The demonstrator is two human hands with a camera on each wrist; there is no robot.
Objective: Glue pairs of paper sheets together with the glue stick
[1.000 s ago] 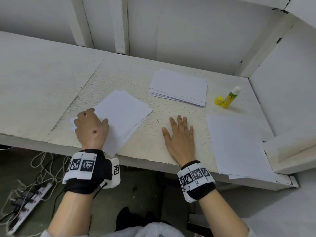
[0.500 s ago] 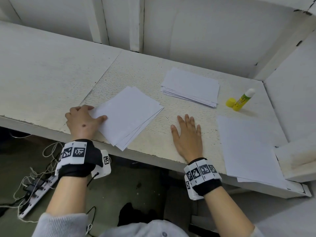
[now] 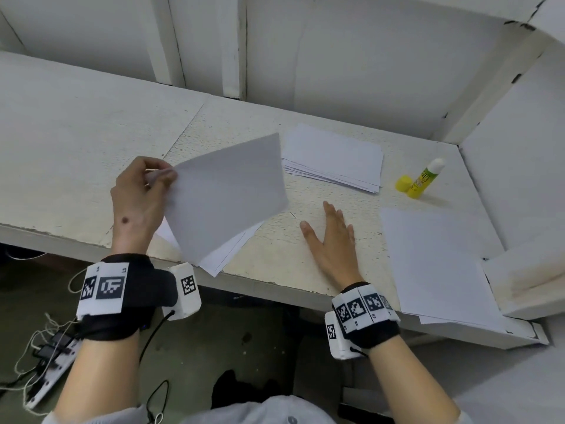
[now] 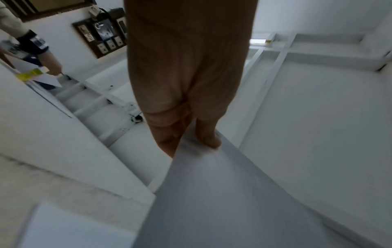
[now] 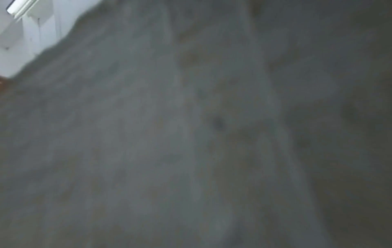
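Note:
My left hand [image 3: 153, 182] pinches the corner of a white paper sheet [image 3: 229, 191] and holds it lifted and tilted above a small pile of sheets [image 3: 226, 255] at the table's front edge. In the left wrist view the thumb and fingers [image 4: 208, 134] pinch the same sheet [image 4: 222, 193]. My right hand [image 3: 331, 237] lies flat, palm down, on the bare table, holding nothing. An uncapped yellow glue stick [image 3: 423, 179] leans at the back right beside its yellow cap [image 3: 403, 182]. The right wrist view is dark and blurred.
A fanned stack of white sheets [image 3: 333, 160] lies at the back centre. Another sheet or two [image 3: 437, 261] lies at the right, reaching the front edge. A white wall [image 3: 516, 154] rises at the right. Cables and a power strip [image 3: 46, 371] lie on the floor.
My left hand went from resting on the pile's left corner to pinching the top sheet and lifting it off the pile. The right hand has stayed flat on the table.

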